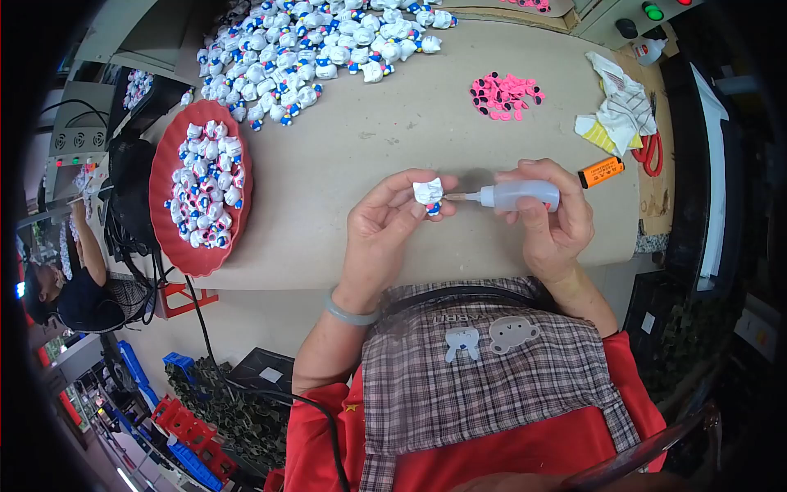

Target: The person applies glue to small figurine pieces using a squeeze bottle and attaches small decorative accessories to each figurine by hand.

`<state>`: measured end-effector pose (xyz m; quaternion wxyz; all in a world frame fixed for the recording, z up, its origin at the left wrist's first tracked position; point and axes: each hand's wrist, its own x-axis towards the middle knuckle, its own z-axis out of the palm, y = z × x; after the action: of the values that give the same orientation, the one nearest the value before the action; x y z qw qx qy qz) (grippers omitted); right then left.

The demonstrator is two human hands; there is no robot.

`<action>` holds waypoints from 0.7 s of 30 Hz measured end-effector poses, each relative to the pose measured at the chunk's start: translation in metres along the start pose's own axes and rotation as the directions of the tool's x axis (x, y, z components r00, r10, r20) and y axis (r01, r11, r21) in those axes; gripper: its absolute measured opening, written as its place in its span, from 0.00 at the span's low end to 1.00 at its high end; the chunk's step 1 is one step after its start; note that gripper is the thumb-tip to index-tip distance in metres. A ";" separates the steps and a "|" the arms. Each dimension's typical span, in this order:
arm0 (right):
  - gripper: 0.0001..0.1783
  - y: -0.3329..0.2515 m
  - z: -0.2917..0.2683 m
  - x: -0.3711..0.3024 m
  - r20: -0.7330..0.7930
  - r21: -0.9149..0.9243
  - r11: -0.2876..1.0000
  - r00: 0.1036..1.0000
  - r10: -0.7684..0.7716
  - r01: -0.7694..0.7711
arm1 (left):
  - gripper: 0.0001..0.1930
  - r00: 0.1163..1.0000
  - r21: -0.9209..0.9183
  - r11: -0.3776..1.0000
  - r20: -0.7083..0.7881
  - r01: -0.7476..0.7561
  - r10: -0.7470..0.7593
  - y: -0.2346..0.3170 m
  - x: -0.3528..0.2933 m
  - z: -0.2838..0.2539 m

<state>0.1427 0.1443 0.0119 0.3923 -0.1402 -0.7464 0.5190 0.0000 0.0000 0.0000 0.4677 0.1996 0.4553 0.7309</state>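
Between the thumb and fingers of my left hand (389,215) is a small white figurine (427,192) with a bit of blue on its lower part. My right hand (555,217) is wrapped round a translucent squeeze bottle (525,196), held level. Its thin nozzle points left, and the tip meets or nearly meets the figurine's right side; I cannot tell whether they touch. Beyond my right hand lies a small pile of pink and black pieces (507,96) on the table.
A red scalloped basin (161,197) of similar figurines stands at the left. Many more figurines (303,53) are heaped at the back. On the right are a crumpled cloth (623,107), red-handled scissors (650,154) and an orange box (602,172). A person (78,275) works at the far left.
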 end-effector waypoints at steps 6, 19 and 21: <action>0.17 -0.002 0.001 0.000 -0.015 0.019 1.000 1.000 -0.005 0.006 | 0.15 1.000 -0.010 1.000 -0.012 -0.008 0.008 0.000 0.000 0.000; 0.16 -0.003 -0.016 0.014 -0.107 0.351 0.917 0.965 0.240 -0.189 | 0.15 1.000 -0.005 1.000 0.004 -0.012 0.012 0.000 0.002 0.001; 0.17 0.001 -0.023 0.022 -0.123 0.422 0.884 0.954 0.273 -0.199 | 0.15 1.000 -0.009 1.000 0.018 -0.012 0.012 0.001 0.001 0.001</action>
<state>0.1450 0.1735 0.0245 0.4118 -0.1920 -0.5615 0.6916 -0.0003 0.0011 0.0010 0.4683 0.2069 0.4464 0.7339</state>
